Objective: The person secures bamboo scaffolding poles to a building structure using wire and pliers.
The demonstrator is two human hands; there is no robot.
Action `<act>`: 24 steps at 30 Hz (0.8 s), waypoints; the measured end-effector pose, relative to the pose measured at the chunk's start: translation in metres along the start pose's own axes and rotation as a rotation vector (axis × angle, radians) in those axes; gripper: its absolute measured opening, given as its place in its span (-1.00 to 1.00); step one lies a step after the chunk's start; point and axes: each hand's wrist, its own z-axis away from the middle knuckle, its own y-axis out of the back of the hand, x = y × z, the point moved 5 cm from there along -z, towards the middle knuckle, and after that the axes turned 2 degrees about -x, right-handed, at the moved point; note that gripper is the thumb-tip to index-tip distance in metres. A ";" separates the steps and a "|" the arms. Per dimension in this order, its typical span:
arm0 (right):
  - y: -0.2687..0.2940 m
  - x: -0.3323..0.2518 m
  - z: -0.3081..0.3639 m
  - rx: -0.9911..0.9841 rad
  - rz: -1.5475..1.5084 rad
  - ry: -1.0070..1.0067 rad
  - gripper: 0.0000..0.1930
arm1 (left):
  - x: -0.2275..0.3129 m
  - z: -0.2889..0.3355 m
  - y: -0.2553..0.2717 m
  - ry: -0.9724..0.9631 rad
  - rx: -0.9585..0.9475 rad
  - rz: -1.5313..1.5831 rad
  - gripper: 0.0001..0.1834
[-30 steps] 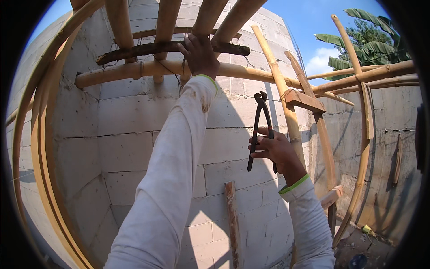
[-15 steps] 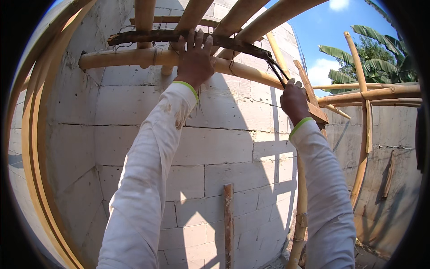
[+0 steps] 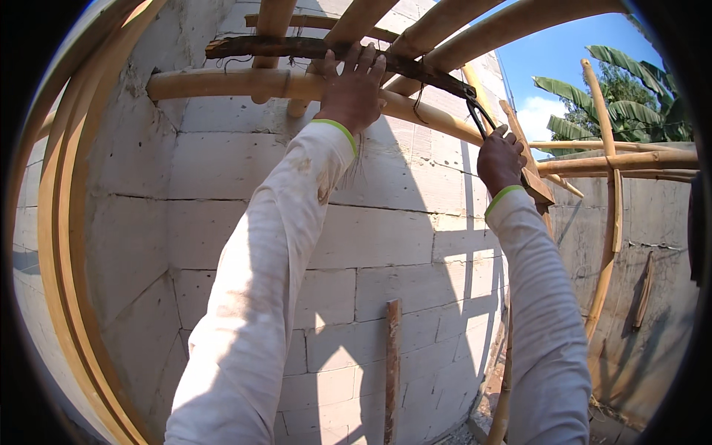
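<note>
Overhead, a dark, rough strip of wood [image 3: 278,47] lies across several bamboo poles, just above a horizontal bamboo beam [image 3: 215,84]. My left hand [image 3: 348,90] reaches up with its fingers stretched and spread flat against the strip and the beam. Closed around the handles of black pincers [image 3: 475,111], my right hand [image 3: 501,158] is lower and to the right. The head of the pincers is at the right end of the dark strip; whether the jaws bite on a nail there I cannot tell. Thin wires or fibres dangle near the strip.
A pale block wall [image 3: 297,230] stands directly ahead. Curved-looking wooden boards [image 3: 63,237] rise on the left. At the right are a bamboo upright [image 3: 604,222], horizontal bamboo poles [image 3: 630,161] and a grey wall [image 3: 660,222]. A narrow wooden stick [image 3: 392,363] stands against the blocks.
The view has shifted, so the poles and both hands sit further right. The pincers' handles have swung, and their head now shows at the strip's end. My left hand stays on the strip.
</note>
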 end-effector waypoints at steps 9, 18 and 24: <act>0.005 0.019 -0.028 -0.156 0.072 0.206 -0.52 | 0.000 -0.001 -0.011 -0.005 -0.005 0.087 -0.23; -0.019 0.029 -0.045 -0.227 -0.281 0.465 -0.78 | 0.000 0.000 -0.025 0.026 0.123 0.012 -0.34; -0.040 0.035 -0.037 -0.138 -0.353 0.485 -0.81 | -0.003 0.000 -0.032 0.003 0.208 0.020 -0.38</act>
